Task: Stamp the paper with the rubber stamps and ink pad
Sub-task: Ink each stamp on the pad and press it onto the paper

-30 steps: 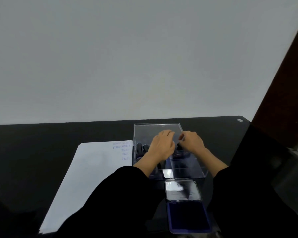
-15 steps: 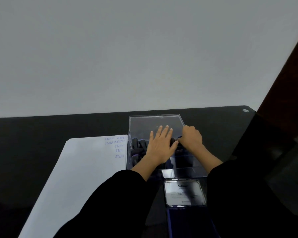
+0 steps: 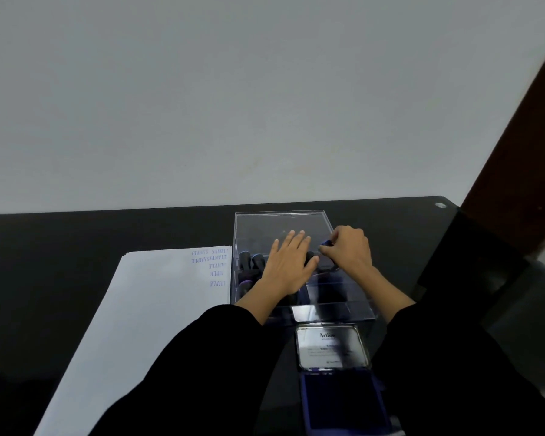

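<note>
A clear plastic box (image 3: 296,221) stands on the black table and holds several dark rubber stamps (image 3: 251,262). My left hand (image 3: 288,265) lies flat over the box with fingers spread. My right hand (image 3: 348,250) is curled over the box's right side, pinching a small dark stamp (image 3: 326,244) between thumb and fingers. A stack of white paper (image 3: 145,309) lies left of the box, with blue "SAMPLE" prints (image 3: 211,262) near its far right corner. The open ink pad (image 3: 340,401) sits near me, its lid (image 3: 331,346) folded back towards the box.
A grey wall rises right behind the black table (image 3: 76,247). A dark brown upright panel (image 3: 523,152) stands at the right. A dark block (image 3: 472,256) lies right of the box. My black sleeves cover the near table.
My left hand has gone from curled to flat with fingers spread over the box. My right hand stays bunched at the box's right side. The view has tilted, shifting things slightly.
</note>
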